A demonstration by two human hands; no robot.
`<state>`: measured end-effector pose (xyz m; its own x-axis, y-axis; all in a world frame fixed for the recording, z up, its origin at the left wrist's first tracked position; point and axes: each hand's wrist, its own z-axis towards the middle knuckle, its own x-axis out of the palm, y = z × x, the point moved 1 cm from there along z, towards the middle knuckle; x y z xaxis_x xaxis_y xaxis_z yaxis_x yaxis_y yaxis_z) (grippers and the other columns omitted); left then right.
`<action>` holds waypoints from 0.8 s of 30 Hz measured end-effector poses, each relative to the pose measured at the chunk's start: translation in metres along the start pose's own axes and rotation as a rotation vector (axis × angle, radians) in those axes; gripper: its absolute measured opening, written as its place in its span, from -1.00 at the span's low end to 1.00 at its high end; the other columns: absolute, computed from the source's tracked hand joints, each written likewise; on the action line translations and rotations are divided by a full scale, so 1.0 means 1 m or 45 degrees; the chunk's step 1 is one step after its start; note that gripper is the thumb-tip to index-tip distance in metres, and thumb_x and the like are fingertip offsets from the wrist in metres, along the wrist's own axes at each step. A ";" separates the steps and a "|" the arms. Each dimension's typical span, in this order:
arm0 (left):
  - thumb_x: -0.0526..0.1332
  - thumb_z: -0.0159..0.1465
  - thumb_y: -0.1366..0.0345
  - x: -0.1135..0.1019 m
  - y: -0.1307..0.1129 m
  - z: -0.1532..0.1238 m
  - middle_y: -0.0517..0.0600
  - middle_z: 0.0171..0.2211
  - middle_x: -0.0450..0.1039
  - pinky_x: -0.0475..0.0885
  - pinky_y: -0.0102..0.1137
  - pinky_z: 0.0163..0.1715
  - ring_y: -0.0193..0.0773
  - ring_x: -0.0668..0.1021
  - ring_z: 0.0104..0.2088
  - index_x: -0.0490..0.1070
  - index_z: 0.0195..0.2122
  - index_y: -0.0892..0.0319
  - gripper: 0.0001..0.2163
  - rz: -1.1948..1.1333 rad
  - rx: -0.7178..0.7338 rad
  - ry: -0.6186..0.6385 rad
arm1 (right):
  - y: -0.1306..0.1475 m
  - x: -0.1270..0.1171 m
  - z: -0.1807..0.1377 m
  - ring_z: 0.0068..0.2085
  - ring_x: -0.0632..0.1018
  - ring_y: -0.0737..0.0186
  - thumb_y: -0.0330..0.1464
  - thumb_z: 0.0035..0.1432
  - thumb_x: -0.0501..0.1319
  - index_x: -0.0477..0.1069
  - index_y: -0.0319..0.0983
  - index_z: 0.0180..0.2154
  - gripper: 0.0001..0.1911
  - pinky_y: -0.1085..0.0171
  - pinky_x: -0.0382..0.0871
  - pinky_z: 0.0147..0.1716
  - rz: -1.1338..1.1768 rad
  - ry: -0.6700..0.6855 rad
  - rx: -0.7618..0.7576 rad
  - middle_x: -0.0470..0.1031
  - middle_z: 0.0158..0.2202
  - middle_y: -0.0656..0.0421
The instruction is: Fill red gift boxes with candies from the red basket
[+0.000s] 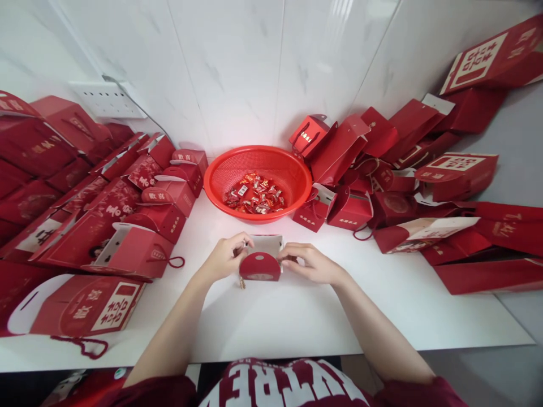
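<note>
A small red gift box (pixel 260 270) with a rounded front flap stands on the white table in front of me, its top open and its pale inside showing. My left hand (pixel 225 255) is closed on the left side of the box, thumb and fingertips at its upper edge. On the opposite side, my right hand (pixel 311 263) pinches the right edge with bent fingers. A small gold tassel (pixel 242 282) hangs at the box's lower left corner. Just beyond the box sits a red plastic basket (pixel 216 195) with wrapped candies (pixel 258 193) in it.
Rows of red gift boxes (pixel 156 220) fill the table's left side, some with cord handles. More red boxes (pixel 350 209) and bags (pixel 458 175) lie piled on the right. A white power strip (pixel 108 99) is on the tiled wall behind. The white table (pixel 280 328) ends near my body.
</note>
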<state>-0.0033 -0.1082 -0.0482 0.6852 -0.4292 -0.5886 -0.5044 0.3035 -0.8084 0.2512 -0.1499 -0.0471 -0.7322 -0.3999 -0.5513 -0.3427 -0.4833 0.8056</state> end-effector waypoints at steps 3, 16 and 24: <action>0.07 0.28 0.35 0.008 0.006 0.000 -0.19 -0.60 0.19 0.15 -0.50 -0.50 -0.42 0.24 -0.58 0.37 -0.33 0.19 -0.88 0.002 0.006 -0.062 | -0.009 0.015 0.003 -0.43 0.41 0.31 -0.19 0.43 0.03 0.40 -0.22 -0.44 -0.58 0.36 0.27 -0.39 0.136 -0.156 0.105 0.39 -0.46 0.23; 0.46 -0.07 -0.12 -0.009 -0.008 -0.014 -0.24 -0.51 0.31 0.18 -0.49 -0.47 -0.36 0.34 -0.51 0.26 -0.18 0.09 -0.41 0.219 -0.035 0.270 | -0.010 0.024 -0.008 -0.39 0.35 0.30 -0.13 0.06 0.45 0.40 -0.20 -0.22 -0.61 0.35 0.24 -0.38 0.038 -0.180 0.061 0.38 -0.35 0.22; 0.33 0.11 -0.14 0.004 0.003 -0.011 -0.10 -0.38 0.40 0.34 -0.39 -0.37 -0.24 0.48 -0.40 0.31 -0.20 0.13 -0.53 0.486 0.095 0.006 | -0.012 0.029 -0.009 -0.42 0.36 0.28 -0.35 0.39 0.11 0.40 -0.23 -0.38 -0.75 0.33 0.22 -0.42 -0.054 -0.115 -0.132 0.32 -0.44 0.18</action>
<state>-0.0074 -0.1184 -0.0528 0.4529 -0.2772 -0.8474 -0.6830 0.5030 -0.5296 0.2389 -0.1624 -0.0747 -0.7701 -0.3079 -0.5587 -0.3152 -0.5778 0.7528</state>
